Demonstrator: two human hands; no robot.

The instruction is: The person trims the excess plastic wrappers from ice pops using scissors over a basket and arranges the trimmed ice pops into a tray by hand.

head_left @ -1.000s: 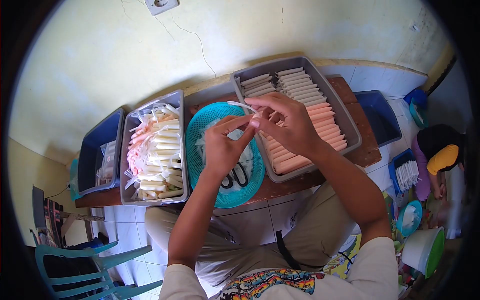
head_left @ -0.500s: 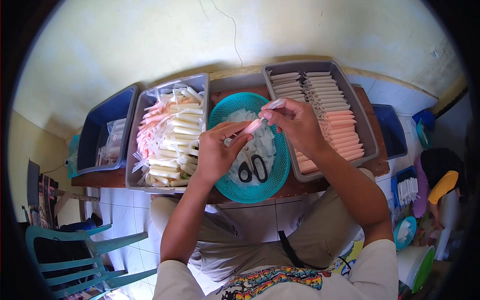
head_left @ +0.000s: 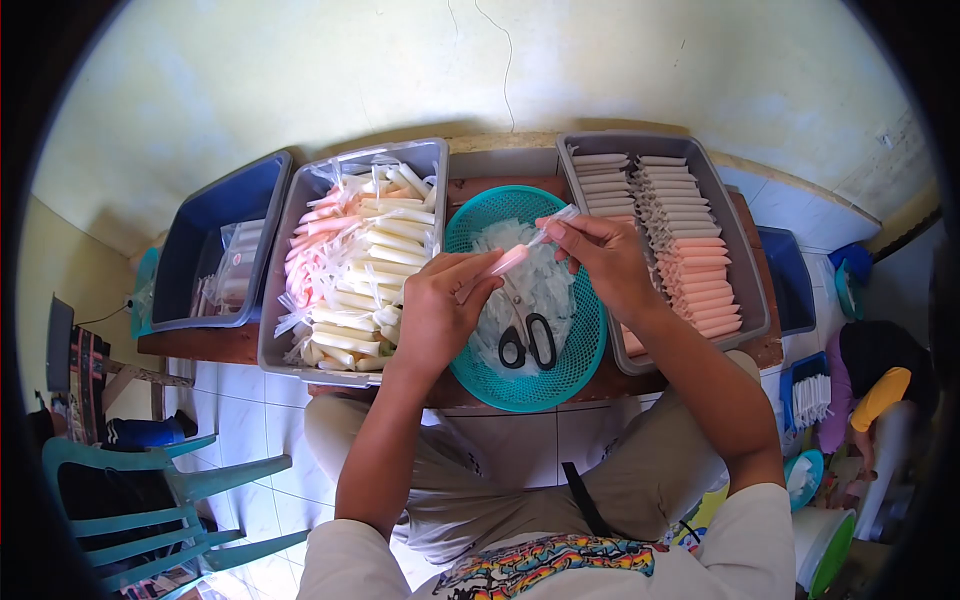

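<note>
My left hand (head_left: 438, 308) is closed around a pink ice pop (head_left: 509, 261) in a clear plastic sleeve, its far end pointing up and right. The fingers of my right hand (head_left: 598, 258) pinch the sleeve's loose clear tail (head_left: 552, 226), which stretches between both hands. Below them sits a turquoise mesh basket (head_left: 597, 335) with many clear plastic scraps (head_left: 555, 300) in it. Black-handled scissors (head_left: 528, 341) lie open on the scraps. To the left, a grey bin (head_left: 441, 165) holds a loose pile of pink and cream pops with long tails.
At right, another grey bin (head_left: 757, 290) contains neat rows of pale and pink pops. A dark blue bin (head_left: 195, 240) with plastic packs stands far left. A green plastic chair (head_left: 120, 525) is lower left. Another person (head_left: 880, 375) bends down at the far right.
The view has shifted, so the bins and basket appear farther right. My right fingers have moved from the pop's tip out along the tail, showing more clear plastic between my hands.
</note>
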